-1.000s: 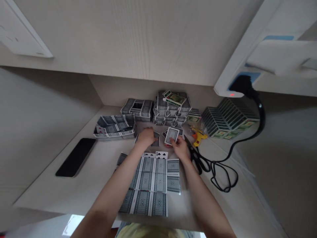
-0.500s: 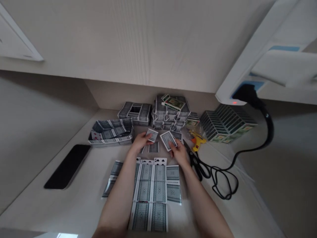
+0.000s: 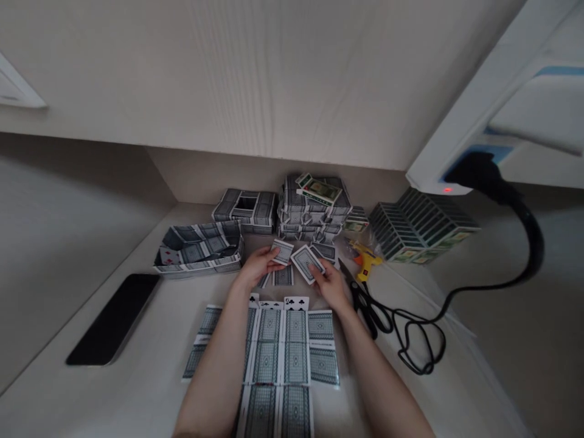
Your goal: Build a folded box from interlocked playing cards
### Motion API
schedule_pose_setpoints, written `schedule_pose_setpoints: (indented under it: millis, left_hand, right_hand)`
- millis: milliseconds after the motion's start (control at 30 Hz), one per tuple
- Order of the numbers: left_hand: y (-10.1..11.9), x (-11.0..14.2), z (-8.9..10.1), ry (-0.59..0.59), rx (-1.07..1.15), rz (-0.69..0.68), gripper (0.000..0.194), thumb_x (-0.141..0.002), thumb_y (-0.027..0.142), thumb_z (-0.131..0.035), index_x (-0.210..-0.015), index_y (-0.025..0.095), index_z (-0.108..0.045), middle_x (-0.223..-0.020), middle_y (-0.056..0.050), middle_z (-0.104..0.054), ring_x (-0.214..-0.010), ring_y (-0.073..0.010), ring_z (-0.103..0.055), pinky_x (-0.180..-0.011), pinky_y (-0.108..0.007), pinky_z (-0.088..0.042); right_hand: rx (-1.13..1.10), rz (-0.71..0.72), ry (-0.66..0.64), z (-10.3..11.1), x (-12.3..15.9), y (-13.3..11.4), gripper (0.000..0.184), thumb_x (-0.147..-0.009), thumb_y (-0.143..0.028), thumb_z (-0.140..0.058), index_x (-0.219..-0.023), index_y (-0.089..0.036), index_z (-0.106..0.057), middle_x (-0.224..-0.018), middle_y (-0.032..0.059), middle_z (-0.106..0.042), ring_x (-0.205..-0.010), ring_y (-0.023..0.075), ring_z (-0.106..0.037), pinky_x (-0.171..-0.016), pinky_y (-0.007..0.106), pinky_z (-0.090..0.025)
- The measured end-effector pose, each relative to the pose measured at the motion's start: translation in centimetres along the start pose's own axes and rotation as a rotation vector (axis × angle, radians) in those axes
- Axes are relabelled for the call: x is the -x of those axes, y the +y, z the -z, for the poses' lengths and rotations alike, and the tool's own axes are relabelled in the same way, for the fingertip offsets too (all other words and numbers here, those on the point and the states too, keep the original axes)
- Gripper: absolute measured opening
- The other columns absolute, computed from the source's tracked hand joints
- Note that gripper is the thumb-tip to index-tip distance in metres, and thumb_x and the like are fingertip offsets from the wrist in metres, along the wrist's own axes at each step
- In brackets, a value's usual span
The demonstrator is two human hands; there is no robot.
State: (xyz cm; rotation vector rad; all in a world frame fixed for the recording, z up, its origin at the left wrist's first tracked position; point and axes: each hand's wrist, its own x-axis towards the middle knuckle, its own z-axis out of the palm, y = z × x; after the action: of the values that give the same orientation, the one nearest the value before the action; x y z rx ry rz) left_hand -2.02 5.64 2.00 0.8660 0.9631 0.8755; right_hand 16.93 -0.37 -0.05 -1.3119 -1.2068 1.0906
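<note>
My left hand (image 3: 258,266) pinches a playing card (image 3: 283,252), its patterned back facing up. In my right hand (image 3: 329,283) is another playing card (image 3: 306,263), tilted and also back up. The two cards are held close to each other above the table. Beneath them lie loose cards (image 3: 283,276), back up. Nearer to me, a flat panel of joined cards (image 3: 267,362) spreads between my forearms, with several club faces showing along its far edge. My left forearm hides part of the panel.
An open card-covered box (image 3: 201,267) stands at left, behind a black phone (image 3: 113,319). Card-covered boxes (image 3: 260,207) line the back. A yellow glue gun (image 3: 366,261), black scissors (image 3: 365,307), a cable (image 3: 426,340) and stacked card packs (image 3: 410,237) lie right.
The card in my right hand has moved slightly left, closer to the one in my left hand. The view has shifted a little, and both hands keep their cards.
</note>
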Motion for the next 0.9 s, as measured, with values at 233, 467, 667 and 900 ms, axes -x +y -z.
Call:
schedule_pose_setpoints:
  millis: [233,467,667,900]
  left_hand:
    - [-0.2,0.1,-0.2,-0.061,-0.059,-0.044,0.024,-0.076,0.030,-0.058,-0.090,0.011,-0.059,-0.084,-0.008,-0.067,-0.074,-0.0150,-0.064,-0.069,-0.029,-0.053]
    - [0.3,0.7,-1.1,-0.089,-0.152,-0.126,0.036,-0.070,0.040,-0.061,-0.089,0.010,-0.059,-0.081,-0.005,-0.065,-0.072,-0.0144,-0.060,-0.065,-0.030,-0.054]
    - [0.5,0.9,-1.2,-0.110,-0.179,-0.124,0.037,-0.070,0.043,-0.060,-0.087,0.011,-0.058,-0.078,-0.003,-0.064,-0.070,-0.0140,-0.059,-0.063,-0.030,-0.054]
    - [0.4,0.9,-1.0,-0.116,-0.290,-0.114,0.038,-0.068,0.043,-0.062,-0.091,0.012,-0.058,-0.076,-0.001,-0.062,-0.061,-0.0114,-0.057,-0.051,-0.026,-0.054]
  right_hand:
    - [-0.024,0.007,-0.055,-0.1,0.1,0.1,0.027,-0.074,-0.047,-0.050,-0.083,-0.022,-0.054,-0.051,-0.0046,-0.047,-0.039,0.0105,-0.039,-0.037,0.023,-0.030]
    - [0.018,-0.024,-0.126,0.4,0.1,-0.5,0.028,-0.071,-0.049,-0.052,-0.076,-0.022,-0.054,-0.044,-0.0066,-0.039,-0.036,0.0095,-0.033,-0.036,0.022,-0.024]
    - [-0.040,-0.040,-0.197,0.5,0.2,-1.2,0.030,-0.070,-0.050,-0.054,-0.063,-0.021,-0.049,-0.046,-0.0068,-0.035,-0.038,0.0069,-0.028,-0.036,0.020,-0.022]
    - [-0.071,-0.133,-0.274,1.0,-0.3,-0.3,0.033,-0.067,-0.051,-0.057,-0.074,-0.019,-0.055,-0.056,-0.0037,-0.047,-0.046,0.0080,-0.037,-0.039,0.018,-0.028]
